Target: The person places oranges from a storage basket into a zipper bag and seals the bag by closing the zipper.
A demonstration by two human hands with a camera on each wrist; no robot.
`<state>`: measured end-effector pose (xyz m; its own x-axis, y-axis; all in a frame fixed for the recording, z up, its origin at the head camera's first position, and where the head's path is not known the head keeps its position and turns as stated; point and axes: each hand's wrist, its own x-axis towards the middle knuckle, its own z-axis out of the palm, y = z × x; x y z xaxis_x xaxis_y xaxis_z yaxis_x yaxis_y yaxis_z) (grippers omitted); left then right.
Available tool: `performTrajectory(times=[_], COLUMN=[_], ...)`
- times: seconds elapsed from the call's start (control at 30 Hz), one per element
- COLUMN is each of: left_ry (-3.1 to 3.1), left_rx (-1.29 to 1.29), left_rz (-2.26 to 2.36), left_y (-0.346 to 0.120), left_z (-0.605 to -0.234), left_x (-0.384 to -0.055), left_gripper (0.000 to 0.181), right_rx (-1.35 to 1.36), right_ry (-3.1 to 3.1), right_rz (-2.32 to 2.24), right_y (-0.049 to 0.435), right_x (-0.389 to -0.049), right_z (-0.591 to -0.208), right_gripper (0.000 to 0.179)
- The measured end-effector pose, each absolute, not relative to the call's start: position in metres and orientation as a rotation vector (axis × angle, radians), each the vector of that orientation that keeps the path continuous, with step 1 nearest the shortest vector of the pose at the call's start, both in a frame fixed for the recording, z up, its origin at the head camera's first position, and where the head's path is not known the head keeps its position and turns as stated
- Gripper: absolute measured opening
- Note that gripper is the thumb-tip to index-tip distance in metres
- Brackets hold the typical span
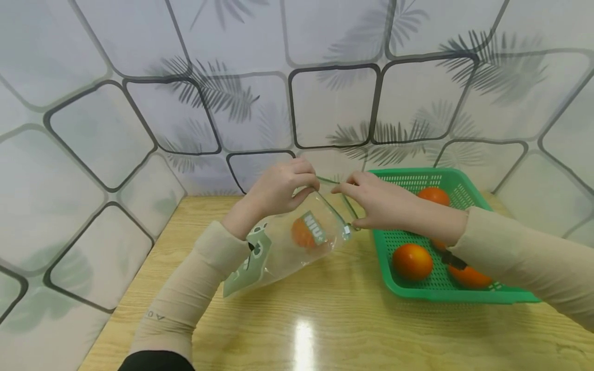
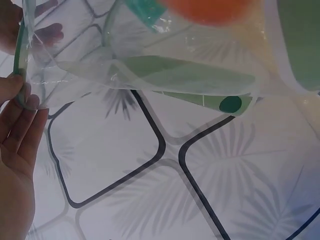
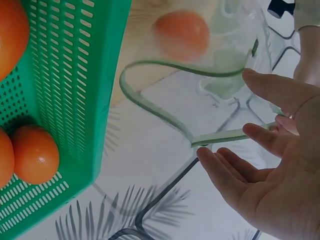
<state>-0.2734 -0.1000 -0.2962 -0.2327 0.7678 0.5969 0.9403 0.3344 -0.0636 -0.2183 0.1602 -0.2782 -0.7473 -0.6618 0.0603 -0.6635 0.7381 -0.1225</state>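
A clear zip bag with green print lies tilted over the table, an orange inside it. My left hand pinches the rim of the bag's mouth between thumb and fingers; the left wrist view shows this grip at the bag's edge. Across the mouth, my right hand has its fingers spread, thumb and fingertips right at the green-edged rim. In the right wrist view the mouth gapes wide, with the orange showing through the plastic.
A green perforated basket stands on the right, under my right forearm, with several oranges in it. The wooden table meets a patterned wall covering at the back and left.
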Motion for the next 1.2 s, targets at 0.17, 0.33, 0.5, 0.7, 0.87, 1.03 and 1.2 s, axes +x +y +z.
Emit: performTrajectory(times=[0.17, 0.33, 0.5, 0.7, 0.87, 1.03, 1.2], left_ry=[-2.038, -2.020, -2.022, -2.031, -2.050, -2.064, -2.062], left_rx=[-1.499, -1.494, -1.492, -1.486, -1.485, -1.482, -1.494], left_rz=[-0.466, -0.488, -0.483, -0.477, -0.476, -0.468, -0.477], left_y=[-0.100, -0.101, -0.101, -0.100, -0.100, -0.101, -0.101], left_z=[-0.294, -0.290, -0.288, -0.288, -0.290, -0.292, -0.292], left_x=[-0.275, -0.276, -0.274, -0.272, -0.273, -0.274, -0.274], left_gripper=[0.011, 0.013, 0.012, 0.012, 0.014, 0.012, 0.012], right_rx=[1.096, 1.052, 1.052, 1.054, 1.058, 1.030, 1.010], right_ry=[-2.922, -2.941, -2.943, -2.956, -2.942, -2.919, -2.910], right_rz=[0.202, 0.196, 0.190, 0.181, 0.150, 0.087, 0.054], right_y=[0.161, 0.163, 0.165, 0.166, 0.169, 0.174, 0.178], right_x=[-0.219, -0.220, -0.220, -0.220, -0.221, -0.225, -0.230], right_z=[-0.280, -0.280, -0.281, -0.283, -0.285, -0.288, -0.290], right_gripper=[0.070, 0.076, 0.077, 0.077, 0.077, 0.077, 0.076])
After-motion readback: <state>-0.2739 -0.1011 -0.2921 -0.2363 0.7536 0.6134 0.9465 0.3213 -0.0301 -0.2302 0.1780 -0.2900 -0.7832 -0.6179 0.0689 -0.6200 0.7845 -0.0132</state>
